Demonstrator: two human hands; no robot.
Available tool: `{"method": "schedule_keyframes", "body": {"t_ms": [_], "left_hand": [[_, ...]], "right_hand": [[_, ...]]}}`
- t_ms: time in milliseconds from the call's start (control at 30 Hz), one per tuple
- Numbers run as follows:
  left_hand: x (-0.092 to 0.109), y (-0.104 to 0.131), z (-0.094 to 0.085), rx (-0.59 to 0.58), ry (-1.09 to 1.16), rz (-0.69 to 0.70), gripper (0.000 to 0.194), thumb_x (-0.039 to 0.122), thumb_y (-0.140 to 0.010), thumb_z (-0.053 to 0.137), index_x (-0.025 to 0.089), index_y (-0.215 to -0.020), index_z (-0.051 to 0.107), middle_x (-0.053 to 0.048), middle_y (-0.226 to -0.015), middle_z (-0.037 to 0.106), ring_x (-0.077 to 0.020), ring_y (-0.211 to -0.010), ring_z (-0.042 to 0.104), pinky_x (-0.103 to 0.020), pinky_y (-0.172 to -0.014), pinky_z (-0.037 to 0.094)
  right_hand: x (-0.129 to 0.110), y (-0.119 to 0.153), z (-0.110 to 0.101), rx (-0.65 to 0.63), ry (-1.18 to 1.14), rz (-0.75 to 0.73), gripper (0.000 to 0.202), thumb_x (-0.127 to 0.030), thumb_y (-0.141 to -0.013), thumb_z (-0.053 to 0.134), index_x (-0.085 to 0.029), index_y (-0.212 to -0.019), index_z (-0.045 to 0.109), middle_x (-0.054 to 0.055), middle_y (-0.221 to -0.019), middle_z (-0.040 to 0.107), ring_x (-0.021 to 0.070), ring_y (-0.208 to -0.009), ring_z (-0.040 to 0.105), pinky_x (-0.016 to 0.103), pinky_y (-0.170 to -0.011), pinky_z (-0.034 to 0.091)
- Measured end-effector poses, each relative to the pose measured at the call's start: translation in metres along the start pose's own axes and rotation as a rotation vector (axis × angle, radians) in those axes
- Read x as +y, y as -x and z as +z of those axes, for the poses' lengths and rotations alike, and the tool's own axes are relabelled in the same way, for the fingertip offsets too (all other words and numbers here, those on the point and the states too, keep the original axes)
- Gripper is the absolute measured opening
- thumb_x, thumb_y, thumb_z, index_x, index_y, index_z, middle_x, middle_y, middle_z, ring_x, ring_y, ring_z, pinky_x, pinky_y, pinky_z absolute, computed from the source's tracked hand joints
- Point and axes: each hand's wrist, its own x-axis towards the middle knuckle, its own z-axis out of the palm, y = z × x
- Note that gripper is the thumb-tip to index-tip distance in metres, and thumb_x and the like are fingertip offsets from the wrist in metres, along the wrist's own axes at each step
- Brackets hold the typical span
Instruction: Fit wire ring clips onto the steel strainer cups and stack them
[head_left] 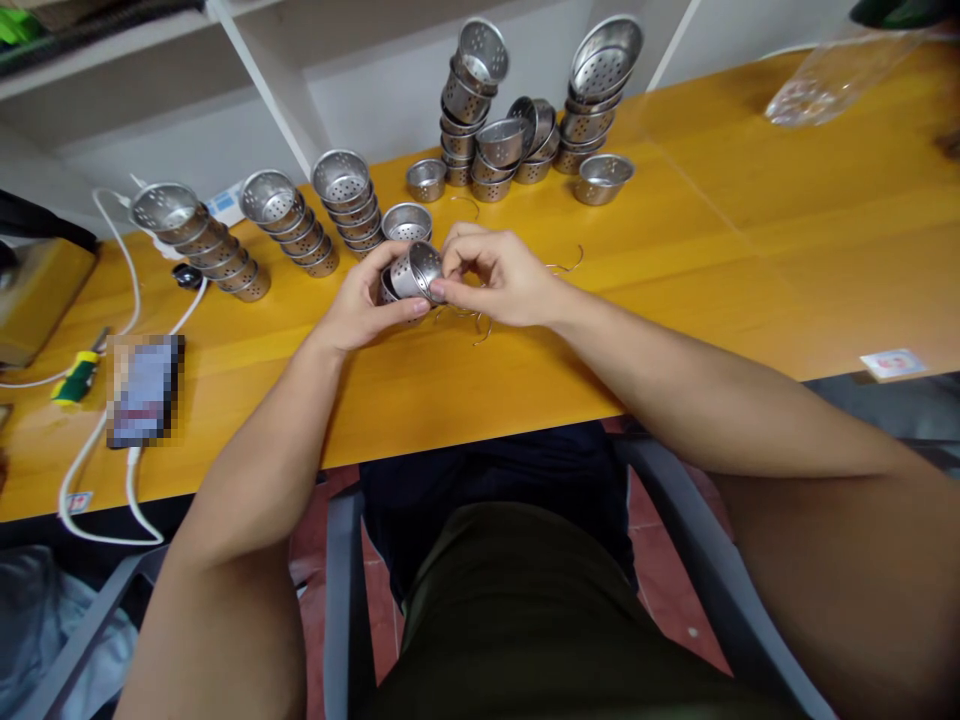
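My left hand (369, 305) wraps around a small perforated metal cup (415, 270), which is tilted with its holed bottom or mouth towards the right. Part of a second metal cup shows beneath it, against the same palm. At the cup's right edge, my right hand (499, 275) pinches with thumb and forefinger; whatever lies between the fingertips is too small to make out. Several thin bent wire hooks (480, 325) lie on the table under and beside my right hand. Just behind my left hand stands another metal cup (407, 222).
Leaning stacks of perforated cups stand at the left (225, 255), centre left (300, 235) and back (465, 110). A single cup (604, 180) sits at back right. Further left are a phone (146, 390) with a white cable and a yellow-green screwdriver (76, 378). A clear bottle (832, 85) lies far right.
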Motion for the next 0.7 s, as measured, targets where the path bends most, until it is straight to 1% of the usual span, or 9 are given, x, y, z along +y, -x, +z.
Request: {"method": "schedule_keyframes", "body": {"t_ms": [100,167,233,300,367,433,500,600,700], "left_hand": [[0.0,0.001,-0.003,-0.007,0.022,-0.018,0.09,0.081,-0.082,0.121,0.034,-0.149,0.087,-0.005,-0.131,0.087,-0.0312,-0.114,0.088,-0.046,-0.104,0.077],[0.002,0.003,-0.003,-0.018,0.043,-0.054,0.089,0.084,-0.082,0.12,0.033,-0.147,0.088,-0.004,-0.127,0.086,-0.029,-0.108,0.087,-0.044,-0.099,0.077],[0.006,0.005,-0.001,-0.015,0.063,-0.127,0.089,0.087,-0.08,0.119,0.032,-0.144,0.089,-0.004,-0.125,0.088,-0.0286,-0.106,0.087,-0.042,-0.097,0.077],[0.009,0.006,0.002,0.021,0.065,-0.226,0.09,0.091,-0.077,0.117,0.031,-0.139,0.092,-0.006,-0.124,0.09,-0.0314,-0.109,0.087,-0.045,-0.098,0.077],[0.011,0.005,0.005,0.091,0.032,-0.311,0.094,0.1,-0.072,0.113,0.029,-0.132,0.094,-0.009,-0.122,0.09,-0.0345,-0.111,0.086,-0.049,-0.1,0.077],[0.011,0.003,0.005,0.156,-0.027,-0.365,0.101,0.108,-0.066,0.11,0.027,-0.124,0.095,-0.01,-0.117,0.089,-0.0351,-0.106,0.083,-0.052,-0.099,0.077],[0.008,0.001,0.002,0.194,-0.071,-0.393,0.1,0.109,-0.065,0.108,0.026,-0.119,0.094,-0.009,-0.113,0.087,-0.034,-0.101,0.08,-0.053,-0.097,0.076],[0.0,0.001,-0.009,0.237,-0.077,-0.379,0.089,0.102,-0.069,0.111,0.029,-0.117,0.091,-0.008,-0.113,0.086,-0.0324,-0.102,0.079,-0.051,-0.099,0.074],[-0.005,0.002,-0.022,0.286,-0.103,-0.357,0.087,0.096,-0.067,0.115,0.027,-0.114,0.089,-0.008,-0.114,0.087,-0.0323,-0.104,0.078,-0.049,-0.101,0.072]], "right_hand": [[-0.002,-0.003,-0.003,0.051,-0.196,0.137,0.075,-0.087,-0.098,0.109,-0.025,-0.087,0.069,0.001,-0.089,0.063,0.0199,-0.082,0.057,0.036,-0.079,0.057],[-0.004,-0.004,-0.015,0.039,-0.347,0.213,0.077,-0.09,-0.101,0.103,-0.026,-0.084,0.062,0.001,-0.086,0.06,0.0208,-0.077,0.059,0.038,-0.074,0.06],[-0.004,-0.003,-0.033,0.055,-0.347,0.234,0.079,-0.095,-0.106,0.092,-0.027,-0.084,0.058,0.001,-0.085,0.058,0.0226,-0.076,0.061,0.042,-0.072,0.064],[0.0,0.0,-0.052,0.038,-0.118,0.211,0.074,-0.093,-0.109,0.088,-0.027,-0.087,0.064,0.003,-0.087,0.062,0.024,-0.078,0.063,0.047,-0.077,0.068],[0.009,0.005,-0.066,-0.051,0.187,0.192,0.061,-0.079,-0.106,0.096,-0.026,-0.09,0.072,0.005,-0.089,0.069,0.0249,-0.08,0.064,0.051,-0.083,0.07],[0.021,0.011,-0.073,-0.186,0.414,0.218,0.043,-0.06,-0.101,0.101,-0.024,-0.094,0.079,0.008,-0.097,0.075,0.0267,-0.082,0.068,0.055,-0.089,0.072],[0.032,0.017,-0.073,-0.247,0.525,0.254,0.03,-0.049,-0.099,0.1,-0.024,-0.104,0.085,0.011,-0.108,0.079,0.0298,-0.089,0.074,0.057,-0.097,0.073],[0.041,0.021,-0.064,-0.168,0.597,0.231,0.037,-0.045,-0.105,0.095,-0.023,-0.134,0.088,0.017,-0.131,0.083,0.0372,-0.112,0.081,0.063,-0.116,0.073],[0.042,0.019,-0.052,-0.06,0.622,0.179,0.055,-0.043,-0.112,0.089,-0.022,-0.162,0.08,0.022,-0.155,0.078,0.0462,-0.137,0.08,0.071,-0.131,0.067]]}}
